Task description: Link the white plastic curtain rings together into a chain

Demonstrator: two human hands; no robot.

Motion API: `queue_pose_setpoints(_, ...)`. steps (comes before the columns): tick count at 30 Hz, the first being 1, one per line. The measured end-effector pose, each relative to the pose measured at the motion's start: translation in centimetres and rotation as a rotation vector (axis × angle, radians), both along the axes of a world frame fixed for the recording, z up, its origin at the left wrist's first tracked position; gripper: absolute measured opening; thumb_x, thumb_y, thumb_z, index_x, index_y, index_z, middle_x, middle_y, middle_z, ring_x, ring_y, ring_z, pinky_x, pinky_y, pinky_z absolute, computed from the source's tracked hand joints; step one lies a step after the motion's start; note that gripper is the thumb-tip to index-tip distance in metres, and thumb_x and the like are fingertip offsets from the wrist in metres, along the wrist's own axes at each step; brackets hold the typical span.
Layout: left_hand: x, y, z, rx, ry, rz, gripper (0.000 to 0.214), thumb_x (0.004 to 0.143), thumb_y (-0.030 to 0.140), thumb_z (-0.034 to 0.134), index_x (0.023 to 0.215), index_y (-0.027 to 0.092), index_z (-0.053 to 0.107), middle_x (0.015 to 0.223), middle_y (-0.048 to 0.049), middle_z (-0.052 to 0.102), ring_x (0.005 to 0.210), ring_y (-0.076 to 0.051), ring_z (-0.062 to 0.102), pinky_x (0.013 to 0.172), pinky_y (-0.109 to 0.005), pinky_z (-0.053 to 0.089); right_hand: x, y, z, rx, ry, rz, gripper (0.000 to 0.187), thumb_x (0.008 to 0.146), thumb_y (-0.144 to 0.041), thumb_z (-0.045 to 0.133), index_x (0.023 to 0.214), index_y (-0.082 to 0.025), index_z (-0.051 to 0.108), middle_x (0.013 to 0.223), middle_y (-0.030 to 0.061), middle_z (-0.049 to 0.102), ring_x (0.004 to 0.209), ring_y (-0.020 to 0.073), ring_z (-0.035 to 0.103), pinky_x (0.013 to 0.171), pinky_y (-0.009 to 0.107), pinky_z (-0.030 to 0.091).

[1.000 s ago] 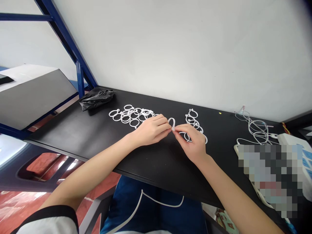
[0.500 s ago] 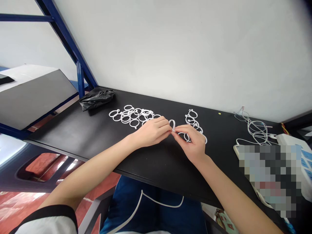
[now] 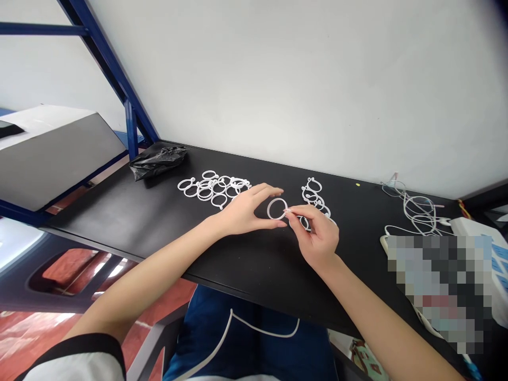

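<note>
A white curtain ring (image 3: 268, 208) is pinched at its right side between the thumb and fingertips of my right hand (image 3: 316, 233). It faces me as a full circle above the black table (image 3: 254, 275). My left hand (image 3: 248, 210) is open around the ring's left side, thumb below and fingers above, apparently not gripping it. Left of my left hand lies a larger pile of similar white rings (image 3: 212, 193) with small knobs. A smaller group of white rings (image 3: 316, 199) lies behind my right hand, which partly covers it.
A crumpled black plastic bag (image 3: 159, 161) lies at the table's back left. At the right are tangled white cables (image 3: 420, 211), a pixelated object (image 3: 440, 291) and a white box (image 3: 472, 238). A wall (image 3: 278, 90) rises behind the table; a blue metal frame (image 3: 115, 74) stands left.
My left hand has opened from its pinch at the ring. The ring has turned from a narrow edge-on view to a full circle, held by my right hand.
</note>
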State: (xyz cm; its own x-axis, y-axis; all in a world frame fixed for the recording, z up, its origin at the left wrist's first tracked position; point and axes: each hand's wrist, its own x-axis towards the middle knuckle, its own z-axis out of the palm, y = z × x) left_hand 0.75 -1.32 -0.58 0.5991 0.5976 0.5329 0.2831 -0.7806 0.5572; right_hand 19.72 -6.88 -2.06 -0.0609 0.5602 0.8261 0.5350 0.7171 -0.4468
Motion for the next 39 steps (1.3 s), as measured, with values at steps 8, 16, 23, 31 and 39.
queue_pose_setpoints(8, 0.7, -1.5, 0.7, -0.279, -0.219, 0.012, 0.039, 0.082, 0.038, 0.074, 0.113, 0.016, 0.065, 0.074, -0.0001, 0.068, 0.069, -0.012, 0.064, 0.072, -0.025, 0.054, 0.2, -0.1, -0.9, -0.030, 0.045, -0.048, 0.006, 0.091, -0.022, 0.064, 0.097, -0.023, 0.063, 0.080, 0.0010, 0.073, 0.066, 0.0162, 0.072, 0.059, 0.027, 0.060)
queue_pose_setpoints(16, 1.0, -2.4, 0.6, 0.095, -0.323, 0.021, 0.044, 0.084, 0.048, 0.071, 0.113, 0.016, 0.062, 0.072, -0.0001, 0.067, 0.063, -0.011, 0.061, 0.066, -0.023, 0.052, 0.1, -0.5, -0.2, -0.055, -0.121, 0.101, 0.017, 0.100, -0.021, 0.043, 0.092, -0.022, 0.057, 0.070, 0.0000, 0.066, 0.056, 0.0119, 0.063, 0.051, 0.024, 0.050)
queue_pose_setpoints(23, 0.9, -2.8, 1.1, 0.112, -0.312, -0.012, 0.049, 0.088, 0.061, 0.057, 0.109, 0.017, 0.058, 0.065, 0.0021, 0.059, 0.058, -0.010, 0.057, 0.061, -0.023, 0.050, 0.1, -1.1, 0.6, 0.046, -0.238, 0.096, 0.024, 0.102, -0.023, 0.035, 0.092, -0.025, 0.057, 0.061, -0.0007, 0.061, 0.051, 0.0144, 0.058, 0.049, 0.028, 0.046)
queue_pose_setpoints(31, 0.8, -3.2, 1.5, 0.136, -0.309, -0.043, 0.047, 0.091, 0.060, 0.054, 0.110, 0.016, 0.055, 0.064, 0.0043, 0.053, 0.057, -0.010, 0.056, 0.063, -0.025, 0.051, 0.2, -1.5, 0.8, 0.100, -0.302, 0.077, 0.021, 0.100, -0.022, 0.038, 0.091, -0.025, 0.056, 0.063, 0.0007, 0.061, 0.055, 0.0175, 0.059, 0.051, 0.030, 0.047)
queue_pose_setpoints(39, 0.8, -2.8, 1.5, 0.337, -0.354, -0.018, 0.044, 0.088, 0.055, 0.062, 0.108, 0.017, 0.057, 0.065, 0.0054, 0.056, 0.056, -0.009, 0.054, 0.062, -0.022, 0.050, -0.2, -1.2, 1.1, 0.162, -0.284, 0.113, 0.020, 0.102, -0.021, 0.036, 0.095, -0.020, 0.054, 0.062, -0.0007, 0.056, 0.053, 0.0146, 0.055, 0.048, 0.026, 0.045)
